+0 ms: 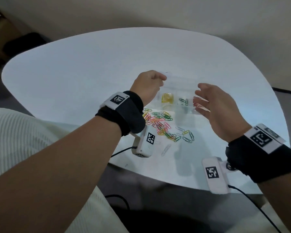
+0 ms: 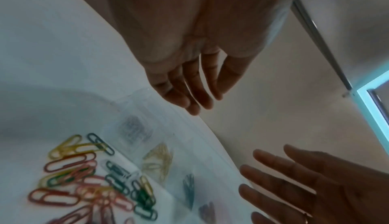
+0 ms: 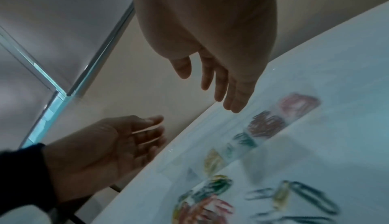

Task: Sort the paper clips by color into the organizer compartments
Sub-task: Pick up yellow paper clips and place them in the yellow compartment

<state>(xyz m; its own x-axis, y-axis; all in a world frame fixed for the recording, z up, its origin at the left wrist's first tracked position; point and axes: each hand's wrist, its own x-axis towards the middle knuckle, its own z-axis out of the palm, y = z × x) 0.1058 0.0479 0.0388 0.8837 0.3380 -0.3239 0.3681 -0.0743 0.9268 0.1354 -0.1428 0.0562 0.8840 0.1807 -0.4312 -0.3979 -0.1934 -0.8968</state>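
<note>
A clear plastic organizer [image 1: 174, 84] lies on the white table [image 1: 71, 73], between my two hands. Its compartments hold yellow clips [image 1: 167, 98], green clips [image 1: 183, 101] and red clips [image 1: 197, 102]; the left wrist view also shows a compartment of grey clips [image 2: 134, 127]. A loose pile of mixed-colour paper clips [image 1: 161, 125] lies just in front of it. My left hand [image 1: 160, 79] hovers over the organizer's left end, its fingers [image 2: 189, 94] relaxed and empty. My right hand [image 1: 200, 98] hovers over the right end, palm turned inward, fingers [image 3: 223, 88] straight and empty.
A few stray clips [image 1: 187, 137] lie to the right of the pile, and one pale clip [image 1: 165, 149] nearer the table's front edge. Cables [image 1: 252, 204] hang from the wrist cameras below that edge. A dark seat [image 1: 23, 44] stands beyond the far left.
</note>
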